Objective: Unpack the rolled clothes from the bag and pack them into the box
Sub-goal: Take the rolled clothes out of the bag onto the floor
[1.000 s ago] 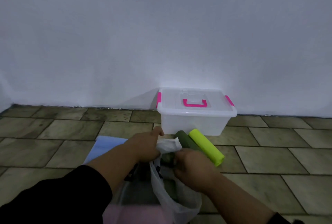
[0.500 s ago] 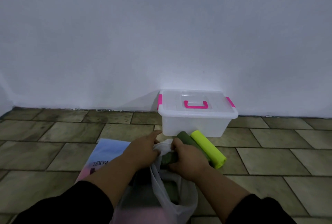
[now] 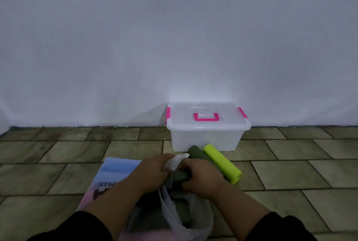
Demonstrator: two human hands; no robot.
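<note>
A clear plastic box (image 3: 205, 138) with a closed lid and pink handle and latches stands against the wall. In front of it lie a dark green roll (image 3: 196, 152) and a lime-yellow roll (image 3: 222, 162), side by side on the tiles. My left hand (image 3: 153, 171) pinches the rim of a translucent white plastic bag (image 3: 182, 219). My right hand (image 3: 201, 178) grips another dark green roll (image 3: 180, 176), raised at the bag's mouth. More dark cloth shows inside the bag.
A printed blue-and-pink sheet or bag (image 3: 114, 173) lies on the floor under my left forearm. The white wall runs right behind the box. Bare floor tiles (image 3: 58, 153) stretch to the left and right.
My right hand has lifted the dark green roll up out of the bag's mouth. The left hand keeps its hold on the rim. The view has tilted slightly down.
</note>
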